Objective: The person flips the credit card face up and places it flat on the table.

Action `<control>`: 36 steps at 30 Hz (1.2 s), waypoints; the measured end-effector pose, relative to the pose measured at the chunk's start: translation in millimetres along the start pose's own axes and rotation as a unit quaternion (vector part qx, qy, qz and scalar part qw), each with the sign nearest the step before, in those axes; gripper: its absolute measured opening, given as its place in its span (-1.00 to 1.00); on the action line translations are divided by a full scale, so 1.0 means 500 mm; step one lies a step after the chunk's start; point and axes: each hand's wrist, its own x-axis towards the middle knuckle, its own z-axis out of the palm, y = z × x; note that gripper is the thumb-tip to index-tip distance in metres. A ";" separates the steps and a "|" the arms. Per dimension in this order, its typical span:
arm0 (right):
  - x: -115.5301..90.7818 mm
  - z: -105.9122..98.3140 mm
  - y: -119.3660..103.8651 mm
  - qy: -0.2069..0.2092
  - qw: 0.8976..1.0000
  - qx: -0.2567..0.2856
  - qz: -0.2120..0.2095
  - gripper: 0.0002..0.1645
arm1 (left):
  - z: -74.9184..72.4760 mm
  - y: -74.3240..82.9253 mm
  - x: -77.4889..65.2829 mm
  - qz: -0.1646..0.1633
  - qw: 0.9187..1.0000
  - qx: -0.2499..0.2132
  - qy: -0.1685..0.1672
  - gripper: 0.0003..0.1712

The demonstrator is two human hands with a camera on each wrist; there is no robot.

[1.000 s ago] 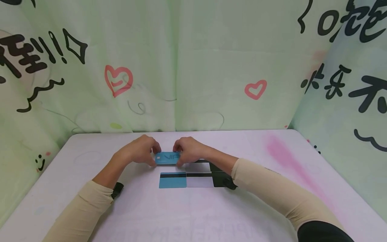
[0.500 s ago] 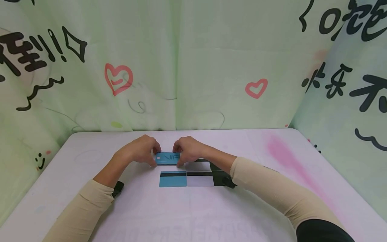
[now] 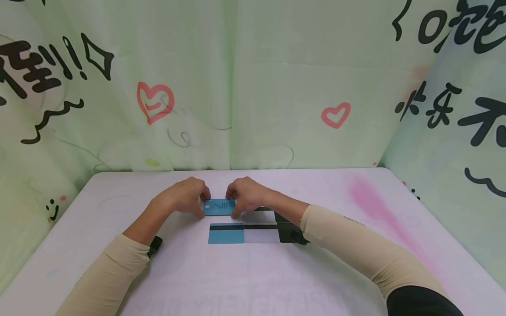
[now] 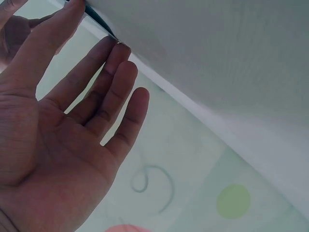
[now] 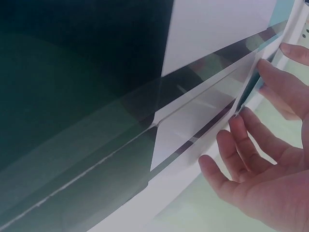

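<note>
A blue card (image 3: 218, 207) printed "VIP", with a chip at its left end, is held between both hands at the back of the table. My left hand (image 3: 183, 196) pinches its left end between thumb and fingertips. At the right end, my right hand (image 3: 251, 194) pinches it the same way, covering part of the lettering. In the left wrist view the card (image 4: 100, 20) shows as a thin dark edge at the fingertips. In front lies a row: a blue card (image 3: 226, 237) with a black stripe, a white card (image 3: 261, 236) and a dark green card (image 3: 286, 233), partly hidden by the right sleeve.
Behind that row, another white card (image 3: 258, 217) and a dark card (image 3: 280, 217) lie partly under the right forearm. The white table (image 3: 178, 281) ends at a pale green curtain (image 3: 269, 87) with drawn hearts and black lettering.
Both hands stay in place on the VIP card. Only the head view shifts very slightly.
</note>
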 end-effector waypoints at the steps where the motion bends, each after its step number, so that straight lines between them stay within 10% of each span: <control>1: 0.000 0.000 0.000 0.000 1.000 0.001 0.001 -0.46 | 0.000 0.000 0.000 0.000 1.000 0.001 0.001 -0.54; 36: -0.013 -0.003 0.003 0.003 1.000 -0.006 -0.006 -0.38 | -0.011 0.012 -0.017 -0.030 0.999 -0.025 0.004 -0.42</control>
